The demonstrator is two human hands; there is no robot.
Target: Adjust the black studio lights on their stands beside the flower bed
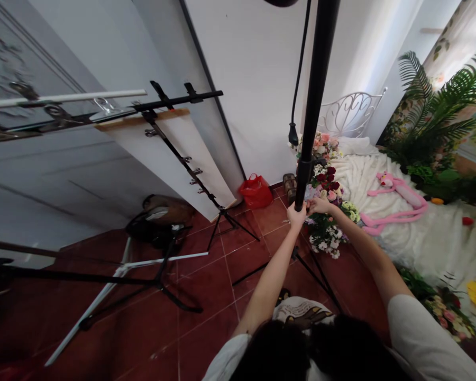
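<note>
A black light stand [316, 90] rises upright in front of me, its upper end running out of view at the top. My left hand [296, 214] is wrapped round the pole below a thicker collar [304, 170]. Against the pole's right side, at the same height, my right hand [319, 205] is closed with its fingers pinched; the exact part under the fingertips is hidden. Beside the pole hangs a black cable ending in a plug [293, 134]. Thin black tripod legs [315, 274] spread over the floor below my hands.
Artificial flowers [328, 180] stand close behind my right hand. A pink plush toy [406, 198] lies on white fabric [432, 248] at right. Leftward are a backdrop stand with clips [186, 159], a white stand [115, 280], a red bag [256, 191] and dark bags [158, 217].
</note>
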